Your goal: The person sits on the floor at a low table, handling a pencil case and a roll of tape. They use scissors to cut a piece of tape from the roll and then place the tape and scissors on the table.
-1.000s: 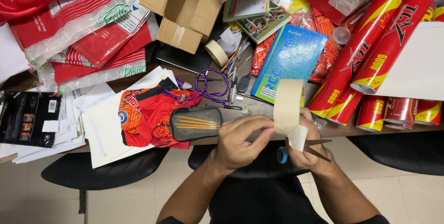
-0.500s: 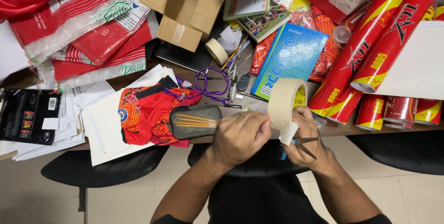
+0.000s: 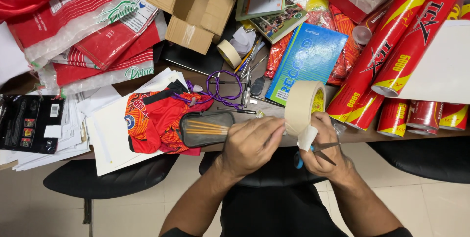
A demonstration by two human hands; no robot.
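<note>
My right hand [image 3: 325, 151] grips a roll of beige masking tape [image 3: 302, 106] held upright, together with blue-handled scissors [image 3: 318, 152] whose blades point right. A loose end of tape with a white scrap [image 3: 307, 138] hangs under the roll. My left hand [image 3: 249, 145] pinches the tape's free end just left of the roll, fingers closed on it. Both hands hover over the desk's front edge, beside a mesh pencil pouch [image 3: 205, 129] holding several pencils.
A red printed garment [image 3: 156, 119] lies on white papers [image 3: 112, 139]. A blue record book [image 3: 306, 60], a purple cord [image 3: 223, 90], a second tape roll [image 3: 229, 53], pens, cardboard boxes [image 3: 196, 7], red tubes [image 3: 391, 60] and red packets [image 3: 83, 31] crowd the desk. Black chairs stand below.
The tape roll has turned from edge-on to show its side and sits a little higher and further right. My left hand has slid towards the roll and closed on the tape's end.
</note>
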